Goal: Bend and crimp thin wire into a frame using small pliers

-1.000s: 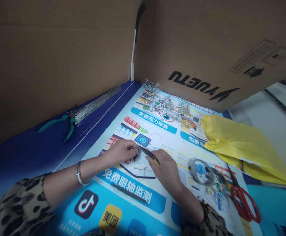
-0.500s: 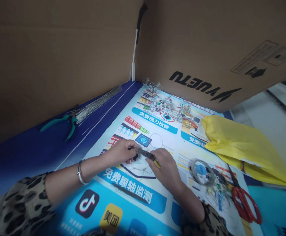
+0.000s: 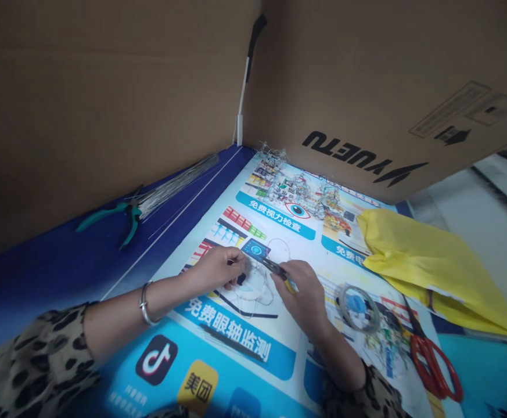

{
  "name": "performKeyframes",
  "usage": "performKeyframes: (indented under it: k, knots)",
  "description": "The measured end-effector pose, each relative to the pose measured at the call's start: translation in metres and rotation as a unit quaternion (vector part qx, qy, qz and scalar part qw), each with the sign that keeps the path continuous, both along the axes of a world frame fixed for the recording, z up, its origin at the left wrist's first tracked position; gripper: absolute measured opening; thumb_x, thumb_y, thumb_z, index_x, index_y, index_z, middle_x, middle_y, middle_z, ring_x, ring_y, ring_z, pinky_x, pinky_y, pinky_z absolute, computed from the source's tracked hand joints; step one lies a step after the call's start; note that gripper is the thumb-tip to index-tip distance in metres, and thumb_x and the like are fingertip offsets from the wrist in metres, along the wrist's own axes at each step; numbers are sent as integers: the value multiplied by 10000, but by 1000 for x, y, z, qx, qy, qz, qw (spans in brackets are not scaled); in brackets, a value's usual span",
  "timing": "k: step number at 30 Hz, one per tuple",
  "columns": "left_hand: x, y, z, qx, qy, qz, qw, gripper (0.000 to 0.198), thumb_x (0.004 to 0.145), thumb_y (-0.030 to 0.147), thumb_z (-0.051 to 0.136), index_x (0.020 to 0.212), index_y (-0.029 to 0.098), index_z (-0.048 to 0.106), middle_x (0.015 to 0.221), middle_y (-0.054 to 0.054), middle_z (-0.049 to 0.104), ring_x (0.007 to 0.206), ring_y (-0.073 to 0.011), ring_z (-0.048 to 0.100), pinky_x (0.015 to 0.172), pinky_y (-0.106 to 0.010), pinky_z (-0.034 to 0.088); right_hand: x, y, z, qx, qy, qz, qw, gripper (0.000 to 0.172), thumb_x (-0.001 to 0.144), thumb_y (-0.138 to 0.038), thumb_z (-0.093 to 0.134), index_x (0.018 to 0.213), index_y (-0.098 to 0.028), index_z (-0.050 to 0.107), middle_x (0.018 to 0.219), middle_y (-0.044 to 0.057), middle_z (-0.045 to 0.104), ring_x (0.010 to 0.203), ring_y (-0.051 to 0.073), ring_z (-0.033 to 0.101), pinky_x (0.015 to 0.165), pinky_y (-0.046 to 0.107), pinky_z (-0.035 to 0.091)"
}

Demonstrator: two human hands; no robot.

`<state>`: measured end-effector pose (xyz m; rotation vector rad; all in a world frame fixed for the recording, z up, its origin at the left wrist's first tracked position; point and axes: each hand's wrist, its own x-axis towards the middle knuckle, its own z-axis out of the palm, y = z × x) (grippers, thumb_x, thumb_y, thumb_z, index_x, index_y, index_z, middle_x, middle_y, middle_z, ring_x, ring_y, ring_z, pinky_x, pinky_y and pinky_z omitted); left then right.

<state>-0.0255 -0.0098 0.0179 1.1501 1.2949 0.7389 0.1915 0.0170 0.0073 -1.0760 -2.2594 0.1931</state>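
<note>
In the middle of the poster, my left hand (image 3: 225,268) pinches a thin wire piece bent into loops (image 3: 259,295), its fingers closed. The loops hang below and to the right of those fingers. My right hand (image 3: 302,293) is wrapped around small pliers with yellow handles (image 3: 288,283). Their dark jaws point up and left, a short way from my left fingertips. Whether the jaws touch the wire I cannot tell. Another faint round wire loop (image 3: 279,248) shows just above the pliers.
Teal-handled pliers (image 3: 126,223) lie by a bundle of straight wires (image 3: 179,184) at left. Tangled wire pieces (image 3: 299,188) lie at the back. On the right are a wire coil (image 3: 358,307), red scissors (image 3: 434,366) and yellow cloth (image 3: 427,255). Cardboard walls (image 3: 105,104) stand behind.
My right hand and the pliers have moved a little right and up, away from my left fingertips. My left hand stays nearly in place, holding the wire. The view has shifted slightly.
</note>
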Motion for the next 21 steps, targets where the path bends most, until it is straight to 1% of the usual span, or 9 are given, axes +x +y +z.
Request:
performKeyframes:
  k: [2,5,12,17,21]
  knots:
    - [0,-1,0,1,-4,-1,1000,102,728,263,519,704,169,548,506,29,553,449,-90,523,448,-194,453,2,2,-1,16,-33,-3,999,145,827,-294,532,916,-205,604,854,62,624,814,190,551,721,337,440]
    - [0,-1,0,-1,-5,2,1000,85,721,250,519,694,172,539,495,34,547,437,-87,518,442,-190,449,4,4,1,25,-92,13,995,141,829,-272,525,905,-189,609,846,58,620,804,186,529,726,335,407]
    - [2,0,7,-13,7,-2,1000,83,705,251,528,659,182,523,474,38,536,433,-93,513,440,-188,442,-1,-2,13,52,-190,39,980,159,815,-233,519,930,-180,615,844,61,579,821,205,475,707,341,350]
    - [1,-1,5,-5,-1,-16,1000,63,693,217,516,639,189,499,480,50,506,448,-88,513,445,-180,445,-3,-4,15,83,-216,35,972,161,821,-206,498,935,-182,609,849,68,574,821,214,460,710,352,337]
    - [1,0,2,4,3,-24,1000,64,693,198,498,630,186,489,492,58,480,446,-84,509,437,-186,449,-2,-3,10,58,-194,36,979,152,819,-216,510,934,-188,605,862,62,587,818,205,468,709,340,340]
